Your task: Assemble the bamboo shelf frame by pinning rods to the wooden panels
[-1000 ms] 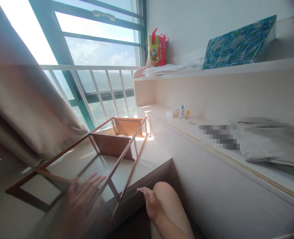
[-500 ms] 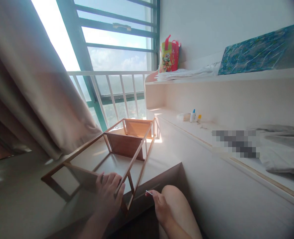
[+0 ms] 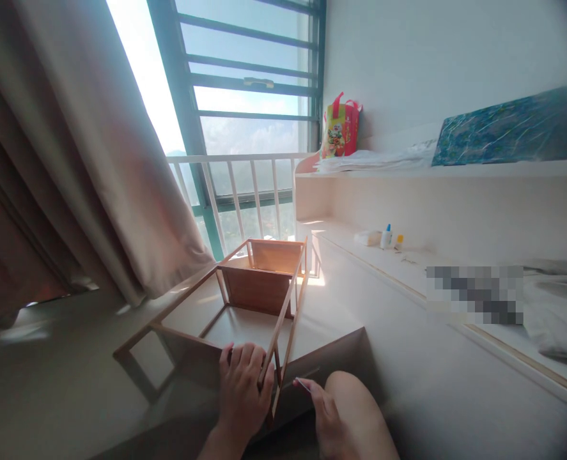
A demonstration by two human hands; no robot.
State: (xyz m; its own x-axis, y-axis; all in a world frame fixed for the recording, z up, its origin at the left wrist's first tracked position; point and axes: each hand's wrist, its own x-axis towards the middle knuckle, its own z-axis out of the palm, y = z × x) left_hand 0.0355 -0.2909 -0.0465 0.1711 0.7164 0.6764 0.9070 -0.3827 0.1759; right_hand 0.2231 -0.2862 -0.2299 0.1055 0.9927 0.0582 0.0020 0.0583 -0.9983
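Observation:
A wooden shelf frame (image 3: pixel 259 291) with brown panels lies on its side on the pale surface before me. My left hand (image 3: pixel 242 386) is closed over its near corner, fingers wrapped round the top rail. My right hand (image 3: pixel 324 415) rests against my bare knee (image 3: pixel 357 406) and pinches a small thin object (image 3: pixel 303 384) I cannot make out. A brown board (image 3: pixel 331 364) lies flat just beyond the knee, under the frame's near end.
A beige curtain (image 3: pixel 96 153) hangs at the left beside a green-framed window with a white railing (image 3: pixel 245 185). At the right runs a stepped white ledge (image 3: pixel 408 268) with small glue bottles (image 3: pixel 387 237), folded cloth, a red gift bag (image 3: pixel 341 128) and a blue patterned board (image 3: pixel 513 131).
My left hand went from hovering open beside the frame to gripping its near rail. The view has swung left and down. My right hand kept its pinch by the knee.

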